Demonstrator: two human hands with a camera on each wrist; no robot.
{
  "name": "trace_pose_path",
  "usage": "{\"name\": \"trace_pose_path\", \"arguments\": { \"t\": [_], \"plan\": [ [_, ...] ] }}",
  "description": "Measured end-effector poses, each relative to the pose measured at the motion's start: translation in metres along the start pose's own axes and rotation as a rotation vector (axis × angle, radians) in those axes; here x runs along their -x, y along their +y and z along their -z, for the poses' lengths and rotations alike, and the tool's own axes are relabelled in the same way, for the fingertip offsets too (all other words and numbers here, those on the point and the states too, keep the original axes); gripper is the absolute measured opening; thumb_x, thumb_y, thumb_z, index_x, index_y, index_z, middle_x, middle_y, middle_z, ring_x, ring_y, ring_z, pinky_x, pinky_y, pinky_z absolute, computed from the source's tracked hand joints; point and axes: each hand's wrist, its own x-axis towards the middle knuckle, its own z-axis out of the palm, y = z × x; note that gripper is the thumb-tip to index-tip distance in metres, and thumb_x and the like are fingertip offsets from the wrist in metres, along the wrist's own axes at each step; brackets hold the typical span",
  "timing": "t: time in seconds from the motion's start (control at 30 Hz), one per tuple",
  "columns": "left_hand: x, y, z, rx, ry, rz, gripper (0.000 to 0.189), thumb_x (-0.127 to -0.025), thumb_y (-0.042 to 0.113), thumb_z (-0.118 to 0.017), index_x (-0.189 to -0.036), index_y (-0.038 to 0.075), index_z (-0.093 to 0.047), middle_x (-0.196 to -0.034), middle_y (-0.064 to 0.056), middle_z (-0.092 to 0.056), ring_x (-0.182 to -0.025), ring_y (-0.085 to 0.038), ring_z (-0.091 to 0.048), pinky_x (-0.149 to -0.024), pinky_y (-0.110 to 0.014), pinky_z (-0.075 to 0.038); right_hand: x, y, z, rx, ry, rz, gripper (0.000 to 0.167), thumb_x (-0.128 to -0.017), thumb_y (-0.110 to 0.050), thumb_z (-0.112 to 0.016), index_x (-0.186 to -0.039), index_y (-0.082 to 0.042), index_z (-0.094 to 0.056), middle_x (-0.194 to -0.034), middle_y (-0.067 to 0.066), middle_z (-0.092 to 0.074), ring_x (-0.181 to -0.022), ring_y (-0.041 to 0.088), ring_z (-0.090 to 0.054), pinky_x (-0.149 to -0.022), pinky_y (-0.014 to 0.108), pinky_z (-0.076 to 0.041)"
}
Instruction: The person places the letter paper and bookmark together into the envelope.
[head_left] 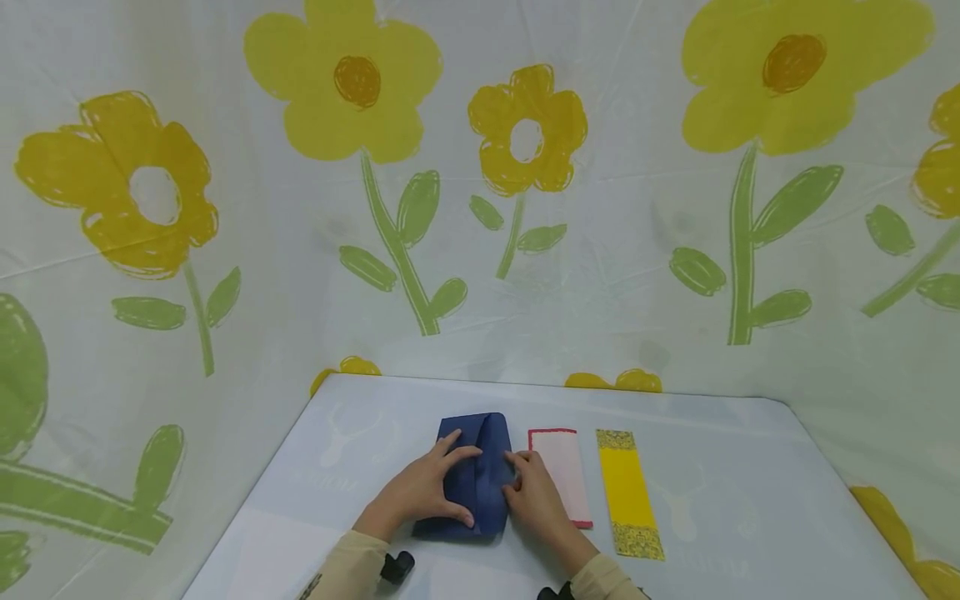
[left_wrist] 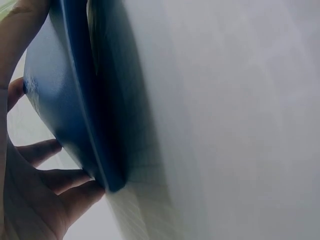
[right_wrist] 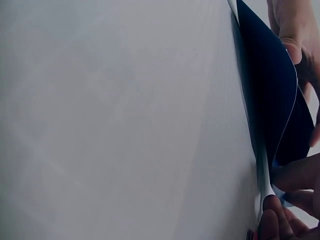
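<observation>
A dark blue paper envelope (head_left: 492, 492) lies on the table in the middle of the head view, with a rounded flap along its right side. My left hand (head_left: 420, 492) grips its left part, thumb at the near end and fingers spread towards the far end. In the left wrist view the paper (left_wrist: 60, 85) bulges up between that thumb and the fingertips. My right hand (head_left: 537, 500) pinches the right edge of the envelope between thumb and fingers. The right wrist view shows its layers (right_wrist: 267, 85) standing apart, with right fingertips (right_wrist: 295, 175) at the edge.
Just right of the envelope lies a pale pink card (head_left: 564, 471) with red ends, partly behind my right hand. Further right is a yellow strip (head_left: 628, 487) with patterned ends. A flower-printed curtain (head_left: 600, 275) surrounds the white table (head_left: 712, 467).
</observation>
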Motion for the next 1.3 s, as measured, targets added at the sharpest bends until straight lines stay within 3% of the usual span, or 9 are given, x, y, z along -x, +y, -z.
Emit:
{"name": "trace_pose_path", "arguments": {
  "t": [0.6,1.13,1.3],
  "plan": [
    [-0.001,0.004,-0.003,-0.007,0.017,-0.014,0.102,-0.062,0.072,-0.084,-0.15,0.04,-0.043,-0.165,-0.015,-0.026,-0.135,-0.048,-0.048,-0.098,-0.06,-0.049,0.002,-0.004,0.003,0.072,0.019,-0.034,0.051,-0.082,0.0,-0.078,-0.13,0.008,-0.062,-0.126,0.019,-0.053,-0.078,0.011,-0.051,-0.064,0.024,-0.047],
    [-0.002,0.006,-0.004,-0.028,0.016,0.004,0.102,-0.061,0.074,-0.083,-0.149,0.041,-0.044,-0.165,-0.015,-0.026,-0.135,-0.047,-0.048,-0.098,-0.061,-0.05,0.002,-0.005,0.012,0.086,0.056,-0.087,0.054,-0.085,-0.009,-0.079,-0.137,-0.006,-0.062,-0.13,0.014,-0.053,-0.08,0.012,-0.05,-0.066,0.023,-0.047],
    [-0.002,0.007,-0.004,-0.029,0.017,0.002,0.102,-0.06,0.075,-0.083,-0.149,0.041,-0.044,-0.165,-0.015,-0.026,-0.135,-0.047,-0.049,-0.097,-0.06,-0.05,0.003,-0.003,0.017,0.095,0.086,-0.141,0.055,-0.085,-0.012,-0.08,-0.138,-0.007,-0.062,-0.128,0.013,-0.054,-0.083,0.015,-0.053,-0.077,0.031,-0.055]
  ]
}}
